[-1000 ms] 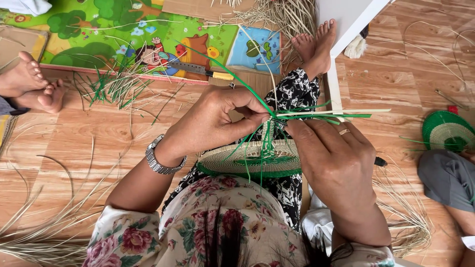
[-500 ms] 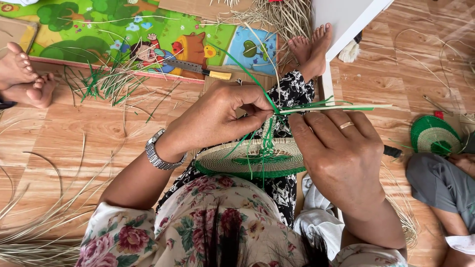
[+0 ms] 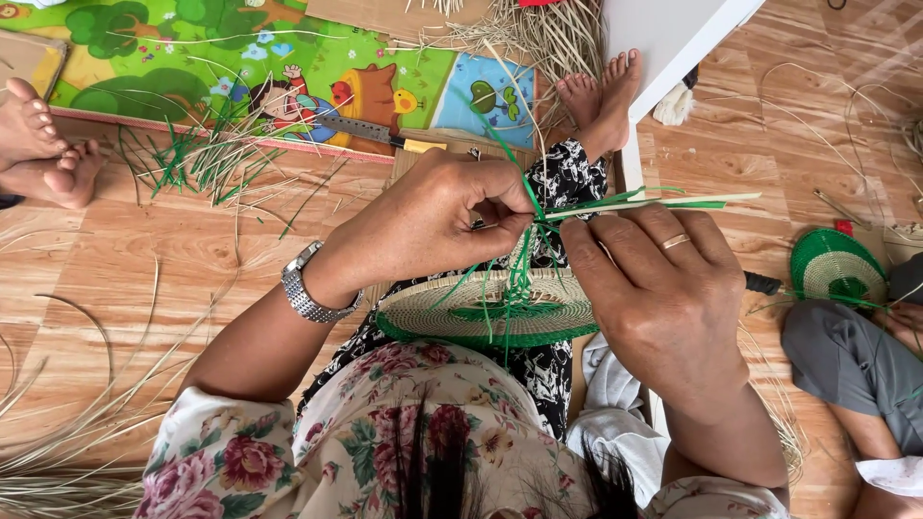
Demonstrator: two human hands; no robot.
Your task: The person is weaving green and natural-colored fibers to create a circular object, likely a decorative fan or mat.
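Woven disc (image 3: 442, 309) of pale straw with a green rim and green centre sits at the middle of the frame, resting on the person's lap. Green strips (image 3: 519, 279) rise from its centre to where both hands meet just above it. The left hand (image 3: 437, 221), a metal watch (image 3: 306, 290) on its wrist, is closed with thumb and fingertips pinching the strips. The right hand (image 3: 663, 288), wearing a ring (image 3: 675, 242), is curled, its fingers pressed against the same bundle; a pale straw strip (image 3: 673, 201) and green ends stick out to the right above it. A knife (image 3: 375, 132) with a yellow handle lies in the upper middle on a colourful play mat (image 3: 154, 58). Loose green cuttings (image 3: 192, 159) scatter across the wooden floor (image 3: 125, 259) at upper left. Another green-and-straw woven piece (image 3: 835, 264) lies at the right edge.
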